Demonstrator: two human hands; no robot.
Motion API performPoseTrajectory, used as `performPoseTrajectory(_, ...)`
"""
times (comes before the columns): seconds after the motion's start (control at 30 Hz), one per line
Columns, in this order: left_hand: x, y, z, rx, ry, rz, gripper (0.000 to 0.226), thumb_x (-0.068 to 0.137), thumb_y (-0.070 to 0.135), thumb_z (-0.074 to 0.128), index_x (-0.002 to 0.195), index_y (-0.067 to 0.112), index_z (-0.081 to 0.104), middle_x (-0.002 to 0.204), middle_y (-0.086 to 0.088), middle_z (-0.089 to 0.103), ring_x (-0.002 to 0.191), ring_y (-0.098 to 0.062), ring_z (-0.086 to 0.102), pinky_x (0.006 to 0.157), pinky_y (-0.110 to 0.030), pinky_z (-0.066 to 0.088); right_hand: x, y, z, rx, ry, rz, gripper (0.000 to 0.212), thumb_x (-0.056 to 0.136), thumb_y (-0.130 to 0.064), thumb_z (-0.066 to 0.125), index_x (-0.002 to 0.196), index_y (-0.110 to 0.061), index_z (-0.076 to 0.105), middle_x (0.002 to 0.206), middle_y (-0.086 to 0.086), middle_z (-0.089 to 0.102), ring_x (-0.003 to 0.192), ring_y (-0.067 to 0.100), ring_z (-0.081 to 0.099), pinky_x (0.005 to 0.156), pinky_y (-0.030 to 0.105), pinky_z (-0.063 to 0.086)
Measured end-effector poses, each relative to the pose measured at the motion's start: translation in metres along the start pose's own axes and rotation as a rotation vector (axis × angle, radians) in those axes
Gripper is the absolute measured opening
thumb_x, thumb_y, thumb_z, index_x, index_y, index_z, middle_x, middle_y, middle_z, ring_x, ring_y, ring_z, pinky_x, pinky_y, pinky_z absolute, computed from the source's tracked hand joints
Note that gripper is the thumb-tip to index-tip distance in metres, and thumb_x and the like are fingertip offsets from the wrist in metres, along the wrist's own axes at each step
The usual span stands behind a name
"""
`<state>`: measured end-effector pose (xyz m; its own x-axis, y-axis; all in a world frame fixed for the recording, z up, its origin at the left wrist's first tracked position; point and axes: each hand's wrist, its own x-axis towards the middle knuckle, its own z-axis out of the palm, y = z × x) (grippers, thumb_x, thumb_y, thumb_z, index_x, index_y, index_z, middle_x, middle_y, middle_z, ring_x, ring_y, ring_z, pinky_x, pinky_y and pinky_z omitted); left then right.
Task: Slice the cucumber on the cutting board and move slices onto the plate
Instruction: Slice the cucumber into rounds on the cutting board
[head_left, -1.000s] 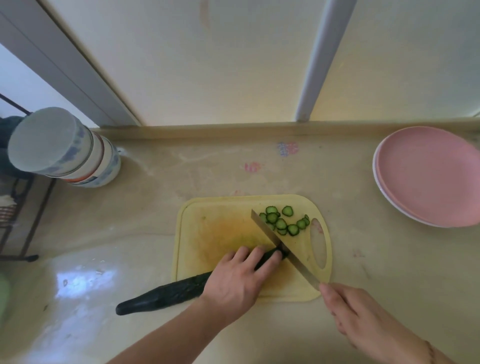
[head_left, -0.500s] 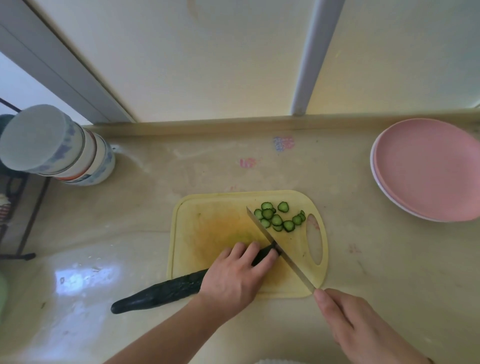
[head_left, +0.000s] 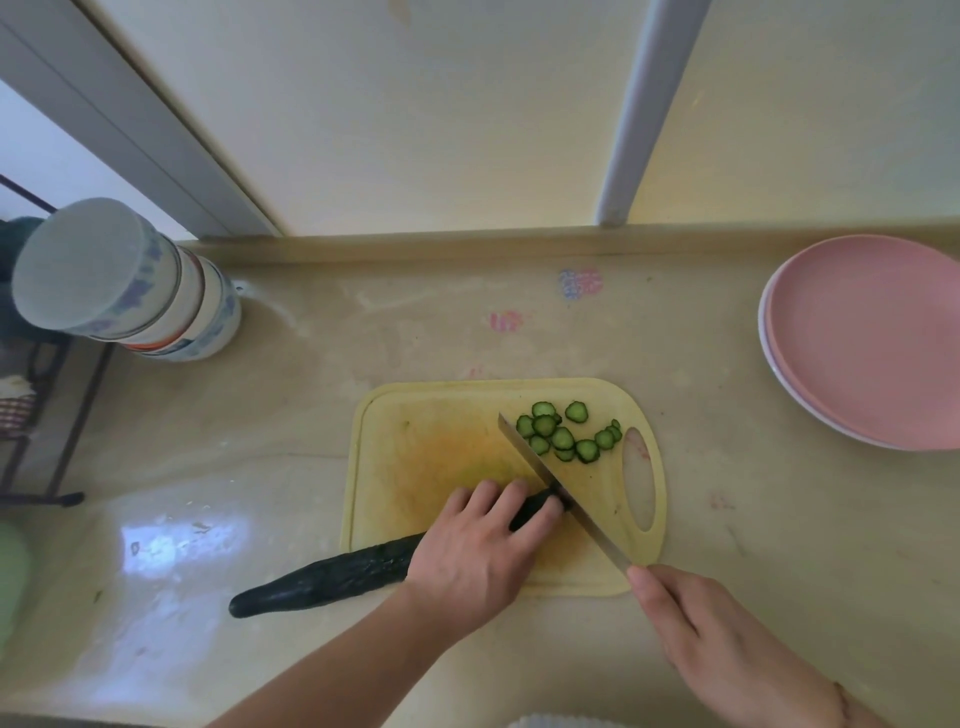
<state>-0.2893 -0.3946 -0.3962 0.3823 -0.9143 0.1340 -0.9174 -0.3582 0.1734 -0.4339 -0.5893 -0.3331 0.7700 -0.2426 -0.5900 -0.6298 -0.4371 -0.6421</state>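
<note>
Left hand: left hand (head_left: 480, 553) lay on top of the cucumber (head_left: 332, 574), fingers curled over it and pinning it down, fingertips (head_left: 550, 512) at the cut end.
Right hand: right hand (head_left: 722, 642) was wrapped around the knife handle; handle itself hidden under the fingers, forefinger reaching up toward the blade heel.
Knife: knife (head_left: 558, 491) ran diagonally away from the right hand, blade down against the cucumber's cut end, touching or just beside the left fingertips.
Cucumber: dark, long; cut end on the cutting board (head_left: 415, 452) under the left hand, uncut tail stuck out behind the left wrist, off the board edge onto the counter (head_left: 291, 415).
Slices: slices (head_left: 563, 434), a small loose cluster, lay on the board beyond the blade, ahead of both hands, near the board's handle hole.
Plate: pink plate (head_left: 872, 338) sat well apart, far forward of the right hand and out to its outer side; nothing on it that could be seen.
Other: stack of bowls (head_left: 130, 286) stood far out past the left hand.
Done: judged by the cluster, only a short piece of cucumber had been sliced.
Left: most of the cucumber uncut; no slice moved to the plate yet. Early in the task, cutting step in hand.
</note>
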Motion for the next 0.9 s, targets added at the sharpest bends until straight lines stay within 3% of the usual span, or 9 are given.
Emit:
performPoseTrajectory(0.2, 0.002, -0.001, -0.002, -0.074, 0.016, -0.012, 0.040, 0.094, 0.027, 0.050, 0.134, 0.021, 0.054, 0.123, -0.005, 0.060, 0.092, -0.026, 0.059, 0.068, -0.037, 0.052, -0.006, -0.003, -0.001, 0.013, 0.047, 0.028, 0.088, 0.069, -0.091, 0.014, 0.071, -0.008, 0.041, 0.054, 0.003, 0.043, 0.051, 0.008, 0.040, 0.062, 0.037, 0.042)
performPoseTrajectory(0.4, 0.001, -0.004, 0.001, -0.116, 0.043, 0.001, 0.036, 0.098, 0.024, 0.050, 0.133, 0.020, 0.054, 0.118, -0.006, 0.061, 0.091, -0.026, 0.057, 0.067, -0.037, 0.052, -0.013, -0.007, -0.003, 0.059, 0.034, -0.006, 0.082, 0.071, -0.090, 0.020, 0.071, -0.009, 0.035, 0.053, -0.001, 0.034, 0.050, 0.007, 0.031, 0.055, 0.032, 0.031)
performPoseTrajectory(0.63, 0.000, -0.005, 0.001, -0.128, 0.049, 0.001, 0.034, 0.097, 0.022, 0.054, 0.131, 0.019, 0.056, 0.120, -0.006, 0.061, 0.093, -0.025, 0.057, 0.068, -0.037, 0.052, -0.013, -0.014, -0.004, 0.043, 0.010, 0.030, 0.069, 0.078, -0.073, 0.025, 0.070, -0.006, 0.039, 0.052, -0.002, 0.037, 0.052, 0.009, 0.035, 0.062, 0.045, 0.042)
performPoseTrajectory(0.9, 0.000, -0.004, 0.001, -0.130, 0.048, -0.006, 0.035, 0.097, 0.023, 0.053, 0.132, 0.018, 0.057, 0.122, -0.008, 0.062, 0.095, -0.027, 0.058, 0.069, -0.039, 0.054, -0.001, -0.013, -0.003, 0.006, -0.029, 0.023, 0.060, 0.083, -0.070, 0.022, 0.065, -0.015, 0.041, 0.054, -0.001, 0.041, 0.050, 0.005, 0.038, 0.062, 0.040, 0.042)
